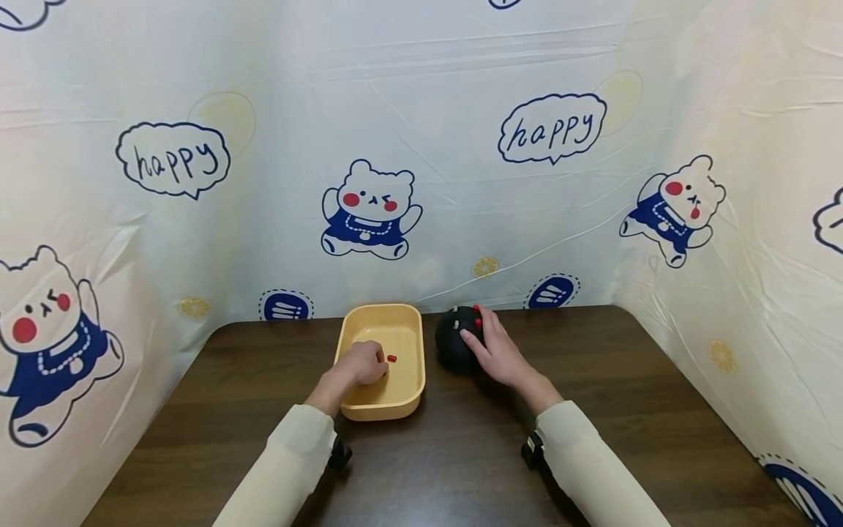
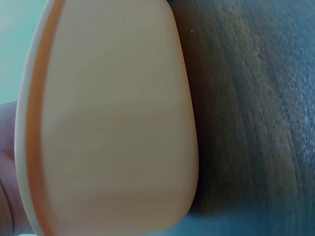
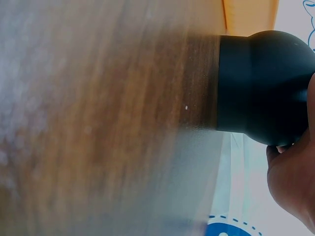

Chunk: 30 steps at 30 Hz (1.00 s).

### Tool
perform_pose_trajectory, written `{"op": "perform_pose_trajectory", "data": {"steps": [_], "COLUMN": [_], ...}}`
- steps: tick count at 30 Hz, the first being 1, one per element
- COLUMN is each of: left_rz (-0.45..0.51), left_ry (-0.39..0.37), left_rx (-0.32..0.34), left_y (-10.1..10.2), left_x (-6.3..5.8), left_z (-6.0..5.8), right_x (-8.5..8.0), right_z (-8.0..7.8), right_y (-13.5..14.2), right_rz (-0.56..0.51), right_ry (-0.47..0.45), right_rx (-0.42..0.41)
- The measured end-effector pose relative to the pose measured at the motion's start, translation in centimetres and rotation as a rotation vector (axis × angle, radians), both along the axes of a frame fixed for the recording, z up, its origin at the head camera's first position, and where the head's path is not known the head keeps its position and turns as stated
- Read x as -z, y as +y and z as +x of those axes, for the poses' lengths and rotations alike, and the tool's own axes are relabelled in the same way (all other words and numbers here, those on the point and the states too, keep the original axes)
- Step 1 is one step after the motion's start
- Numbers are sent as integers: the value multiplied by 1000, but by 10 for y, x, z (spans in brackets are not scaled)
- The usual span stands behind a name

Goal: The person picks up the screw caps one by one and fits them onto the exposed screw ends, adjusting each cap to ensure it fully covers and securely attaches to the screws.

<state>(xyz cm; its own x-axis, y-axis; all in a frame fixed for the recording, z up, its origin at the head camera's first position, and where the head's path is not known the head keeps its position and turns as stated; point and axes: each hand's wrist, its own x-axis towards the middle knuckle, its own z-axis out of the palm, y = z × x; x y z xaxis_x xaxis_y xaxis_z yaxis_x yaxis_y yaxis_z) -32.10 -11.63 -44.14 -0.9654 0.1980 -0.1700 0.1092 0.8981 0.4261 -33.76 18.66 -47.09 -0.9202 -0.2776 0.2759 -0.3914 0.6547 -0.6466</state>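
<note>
A yellow plastic tray stands on the table, and its outer wall fills much of the left wrist view. My left hand reaches over its left side with fingers curled and pointing down. Just beside those fingers lies a tiny red piece on the tray floor; whether the fingertips pinch anything is hidden. To the right, my right hand holds a black ball-shaped object, thumb on top and fingers round its far right side. Small red and silver bits dot its upper surface. The right wrist view shows its straight-sided base on the table.
The dark wooden table spreads in front of both forearms and out to either side. A pale printed curtain hangs right behind the tray and the black object, and down both sides. Each wrist wears a small black device.
</note>
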Motion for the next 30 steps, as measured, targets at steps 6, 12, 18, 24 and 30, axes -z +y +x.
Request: {"op": "perform_pose_trajectory", "data": {"steps": [6, 12, 18, 24, 30], "left_rz": [41, 66, 87, 117, 262], "left_ry": [6, 7, 13, 18, -29], "left_rx": [-23, -15, 10, 19, 5], "left_y": [1, 3, 6, 8, 9], "left_x": [3, 5, 5, 5, 10], "left_z": [-3, -5, -4, -3, -3], "right_x": [1, 0, -1, -1, 1], "right_z": [0, 0, 1, 1, 0], "right_y": [0, 0, 0, 0, 0], "right_rz": [-1, 4, 0, -2, 5], "right_ry": [3, 1, 1, 2, 8], "right_rx": [3, 6, -2, -8, -6]}}
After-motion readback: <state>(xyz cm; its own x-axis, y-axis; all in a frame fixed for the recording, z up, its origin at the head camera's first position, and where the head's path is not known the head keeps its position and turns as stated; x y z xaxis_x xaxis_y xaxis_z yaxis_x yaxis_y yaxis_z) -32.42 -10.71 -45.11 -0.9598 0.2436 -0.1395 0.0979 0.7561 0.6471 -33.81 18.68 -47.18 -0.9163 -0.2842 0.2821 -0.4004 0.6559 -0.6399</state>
